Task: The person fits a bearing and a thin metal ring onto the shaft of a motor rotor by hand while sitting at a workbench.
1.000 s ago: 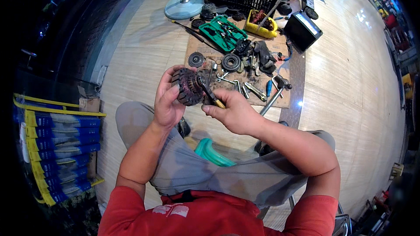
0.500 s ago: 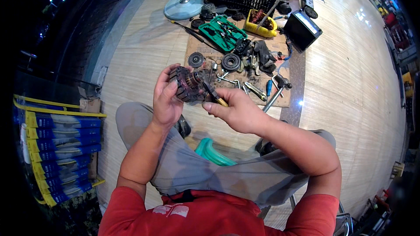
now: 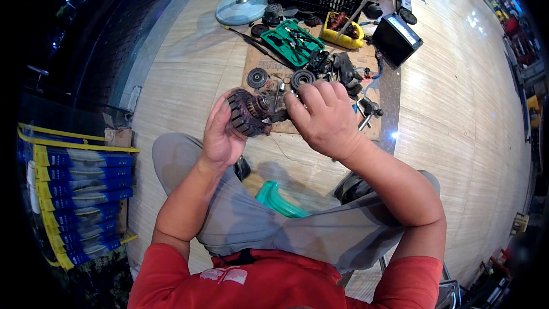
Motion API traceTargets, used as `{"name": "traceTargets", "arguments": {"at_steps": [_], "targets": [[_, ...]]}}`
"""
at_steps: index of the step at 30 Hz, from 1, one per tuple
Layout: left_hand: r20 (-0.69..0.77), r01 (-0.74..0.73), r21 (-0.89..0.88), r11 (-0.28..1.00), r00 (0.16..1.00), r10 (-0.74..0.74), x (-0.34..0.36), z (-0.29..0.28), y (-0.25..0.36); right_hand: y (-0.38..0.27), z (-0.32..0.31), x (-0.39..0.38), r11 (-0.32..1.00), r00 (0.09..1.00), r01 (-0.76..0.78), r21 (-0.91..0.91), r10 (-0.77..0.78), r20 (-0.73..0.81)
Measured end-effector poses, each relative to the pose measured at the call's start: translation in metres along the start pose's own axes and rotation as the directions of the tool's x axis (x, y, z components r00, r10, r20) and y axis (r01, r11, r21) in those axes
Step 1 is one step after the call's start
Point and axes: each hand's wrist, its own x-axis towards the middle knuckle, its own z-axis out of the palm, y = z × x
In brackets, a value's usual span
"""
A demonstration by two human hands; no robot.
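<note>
My left hand [image 3: 222, 131] is wrapped round the side of a motor armature [image 3: 247, 115], which has a dark slotted rim, reddish windings and a copper-coloured ring at its centre. My right hand [image 3: 323, 115] is closed, palm down, over the handles of a pair of pliers [image 3: 279, 115]. Only their dark jaws show, pointing left at the armature's near right edge by the windings. Whether the jaws grip a winding is too small to tell. Both hands are held above my knees, in front of the cardboard [image 3: 366, 63].
On the cardboard lie black pulleys [image 3: 257, 78], dirty gloves [image 3: 345, 68] and a hammer [image 3: 372, 109]. Behind stand a green tool case [image 3: 293, 40], a yellow container [image 3: 341, 35], a battery [image 3: 396, 39] and a black crate [image 3: 311, 1]. A green stool [image 3: 280, 199] shows between my legs.
My right hand has moved up and turned palm down, so the pliers' yellow handle is now hidden. The armature has shifted slightly right and tilted in my left hand.
</note>
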Motion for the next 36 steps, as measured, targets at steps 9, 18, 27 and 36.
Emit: {"name": "traceTargets", "arguments": {"at_steps": [9,18,27,36], "targets": [[-0.059,0.026,-0.032,0.999,0.998,-0.028,-0.003,0.009,0.004,-0.004,0.001,0.004,0.998,0.999,0.037,-0.058,-0.038,-0.017],[-0.060,0.082,-0.068,0.994,0.994,-0.086,-0.004,0.007,0.003,-0.005,0.002,0.005,0.997,0.999,0.040,-0.066,-0.041,-0.009],[-0.117,0.210,-0.079,0.975,0.969,-0.218,-0.002,0.001,0.001,-0.005,0.005,0.005,0.995,0.999,0.048,-0.085,-0.048,0.009],[-0.134,0.252,-0.032,0.967,0.958,-0.254,-0.001,0.004,0.004,-0.006,0.008,0.004,0.997,0.998,0.042,-0.070,-0.039,0.044]]}}
